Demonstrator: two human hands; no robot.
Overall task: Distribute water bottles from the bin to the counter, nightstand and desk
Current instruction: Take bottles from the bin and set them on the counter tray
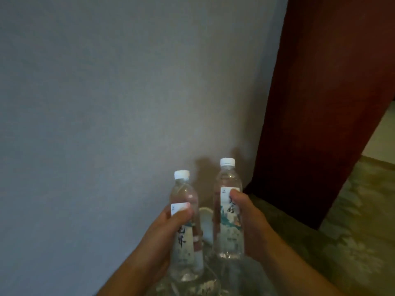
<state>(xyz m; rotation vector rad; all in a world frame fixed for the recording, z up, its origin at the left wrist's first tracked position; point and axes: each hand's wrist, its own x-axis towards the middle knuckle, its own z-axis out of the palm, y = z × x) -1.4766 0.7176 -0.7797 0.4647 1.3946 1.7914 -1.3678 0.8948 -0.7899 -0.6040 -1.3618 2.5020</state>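
I hold two clear water bottles upright in front of me, each with a white cap and a printed label. My left hand (164, 233) grips the left bottle (185, 227) around its label, thumb across the front. My right hand (250, 221) grips the right bottle (229, 210), which stands a little higher. Between and below the bottles, more bottles (206, 225) show dimly, one white cap visible. The bin itself cannot be made out.
A plain grey wall (128, 92) fills the left and centre, close ahead. A dark red-brown door or panel (320, 103) stands at the right. Patterned green-grey carpet (352, 221) covers the floor at the lower right, with a brighter floor beyond.
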